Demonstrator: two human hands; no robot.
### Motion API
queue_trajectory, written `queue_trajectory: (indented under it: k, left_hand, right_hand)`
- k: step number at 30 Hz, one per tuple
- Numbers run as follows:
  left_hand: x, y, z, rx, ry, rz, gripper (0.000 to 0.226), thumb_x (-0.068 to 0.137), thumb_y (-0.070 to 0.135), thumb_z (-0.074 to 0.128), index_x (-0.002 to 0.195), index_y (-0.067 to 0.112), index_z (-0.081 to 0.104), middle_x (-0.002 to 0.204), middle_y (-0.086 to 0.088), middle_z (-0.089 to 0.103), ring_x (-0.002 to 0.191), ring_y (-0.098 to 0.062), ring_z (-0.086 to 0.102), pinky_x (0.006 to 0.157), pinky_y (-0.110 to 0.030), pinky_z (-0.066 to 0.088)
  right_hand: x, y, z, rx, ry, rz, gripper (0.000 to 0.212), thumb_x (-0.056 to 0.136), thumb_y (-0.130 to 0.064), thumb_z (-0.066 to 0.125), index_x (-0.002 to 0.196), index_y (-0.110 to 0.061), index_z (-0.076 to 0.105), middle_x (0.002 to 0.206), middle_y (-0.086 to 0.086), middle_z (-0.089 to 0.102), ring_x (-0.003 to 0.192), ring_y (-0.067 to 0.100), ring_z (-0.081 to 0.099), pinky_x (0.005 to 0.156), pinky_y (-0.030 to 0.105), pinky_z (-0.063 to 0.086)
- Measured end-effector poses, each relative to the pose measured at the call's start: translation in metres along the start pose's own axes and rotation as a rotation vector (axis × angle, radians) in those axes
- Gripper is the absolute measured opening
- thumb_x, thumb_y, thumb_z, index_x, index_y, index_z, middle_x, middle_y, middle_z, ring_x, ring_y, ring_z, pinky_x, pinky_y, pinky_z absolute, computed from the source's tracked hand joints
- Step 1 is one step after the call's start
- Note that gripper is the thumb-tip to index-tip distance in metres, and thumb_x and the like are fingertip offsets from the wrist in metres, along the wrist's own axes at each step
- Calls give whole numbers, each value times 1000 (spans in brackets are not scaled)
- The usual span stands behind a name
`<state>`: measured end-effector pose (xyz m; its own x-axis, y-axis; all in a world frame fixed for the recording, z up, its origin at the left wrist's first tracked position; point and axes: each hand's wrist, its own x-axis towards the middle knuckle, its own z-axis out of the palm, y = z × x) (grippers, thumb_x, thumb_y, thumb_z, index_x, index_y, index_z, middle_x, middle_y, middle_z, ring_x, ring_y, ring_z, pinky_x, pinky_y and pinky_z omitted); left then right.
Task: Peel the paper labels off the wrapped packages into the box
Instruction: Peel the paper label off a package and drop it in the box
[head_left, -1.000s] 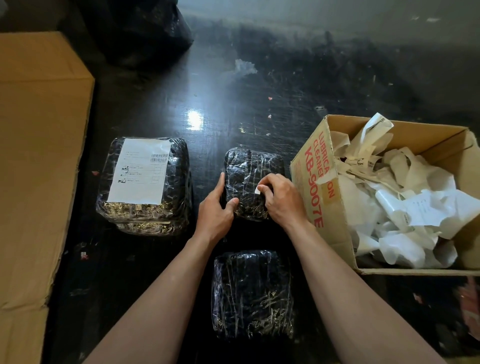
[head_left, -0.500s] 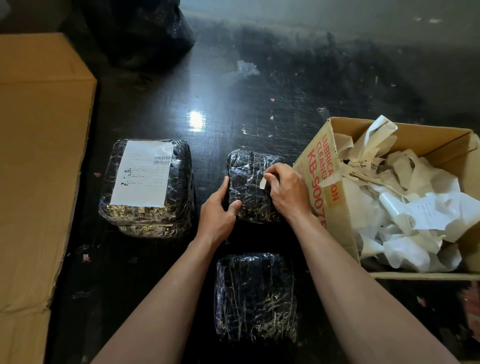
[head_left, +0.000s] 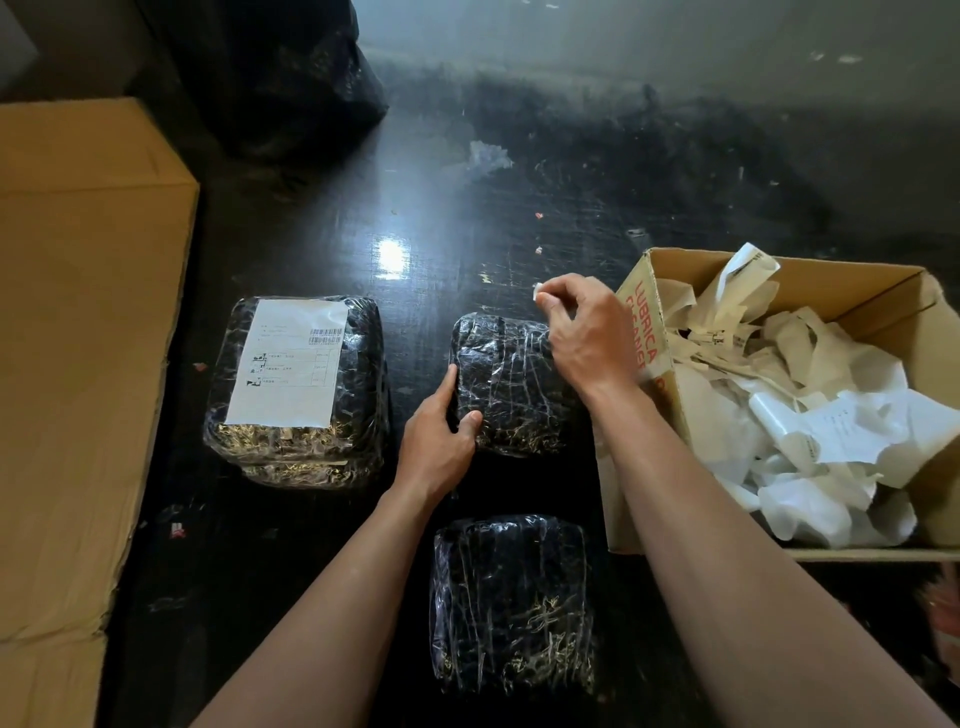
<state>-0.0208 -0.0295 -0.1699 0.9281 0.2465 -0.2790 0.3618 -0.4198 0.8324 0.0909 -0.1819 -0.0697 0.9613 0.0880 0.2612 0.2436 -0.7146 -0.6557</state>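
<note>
Three black packages wrapped in clear film lie on the dark floor. The middle package (head_left: 511, 384) has no label on top; my left hand (head_left: 441, 441) grips its near left corner. My right hand (head_left: 582, 338) is raised above its far right corner, pinching a small white paper scrap (head_left: 537, 292) between thumb and fingers. The left package (head_left: 296, 389) carries a full white paper label (head_left: 288, 361). The near package (head_left: 511, 603) shows no label. The open cardboard box (head_left: 644, 322) at right holds several peeled label strips.
A large flat brown carton (head_left: 78, 364) lies along the left. A black plastic bag (head_left: 275, 78) stands at the back. Small paper bits dot the glossy dark floor (head_left: 467, 218). The box's near flap (head_left: 857, 553) edges my right forearm.
My right hand has lifted off the middle package, pulling a small paper scrap up and away toward the far right. My left hand stays on the package.
</note>
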Motion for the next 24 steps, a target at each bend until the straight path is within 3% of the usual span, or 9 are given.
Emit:
queue_trajectory:
  k: [4, 9, 14, 18, 20, 24]
  left_hand:
    - [-4, 10, -2, 32, -15, -2, 70, 100, 32, 57, 161, 28, 21, 157, -7, 43, 144, -23, 40, 115, -35, 32]
    - [-21, 47, 3, 130, 148, 61, 60, 101, 39, 53, 156, 21, 36, 152, -7, 49, 141, -25, 43, 116, -44, 37]
    - [-41, 112, 29, 19, 121, 230, 53, 101, 38, 54, 151, 21, 46, 148, -4, 54, 137, -18, 47, 116, -43, 39]
    - [-60, 154, 61, -110, -14, 232, 55, 100, 48, 53, 150, 27, 46, 143, -1, 58, 128, -14, 55, 108, -37, 47]
    - [-70, 167, 77, -152, -65, 219, 60, 95, 58, 51, 150, 35, 44, 141, 2, 60, 125, -14, 59, 105, -42, 50]
    - [-87, 177, 101, -156, -92, 228, 59, 104, 36, 49, 158, 35, 26, 136, 5, 57, 116, -13, 60, 101, -41, 53]
  right_hand:
    - [-3, -14, -25, 22, 9, -36, 12, 96, -19, 68, 102, -13, 77, 96, 0, 77, 83, 13, 70, 77, 31, 61]
    - [-13, -26, -77, 58, 52, -31, 5, 94, -20, 72, 98, -16, 72, 87, -9, 71, 74, 1, 65, 67, 6, 51]
    - [-28, -10, -137, -11, 105, -15, 6, 92, -21, 75, 95, -16, 73, 91, -8, 72, 79, 5, 67, 71, 16, 55]
    - [-46, 21, -172, -48, 99, 68, 8, 90, -22, 78, 94, -16, 79, 98, 1, 78, 85, 13, 73, 75, 34, 63]
    - [-52, 37, -182, -83, 73, 97, 10, 89, -23, 78, 96, -16, 82, 97, 1, 79, 84, 15, 73, 77, 36, 62]
    - [-53, 63, -191, -144, 37, 122, 17, 94, -25, 72, 104, -16, 81, 106, 2, 79, 92, 19, 74, 79, 35, 61]
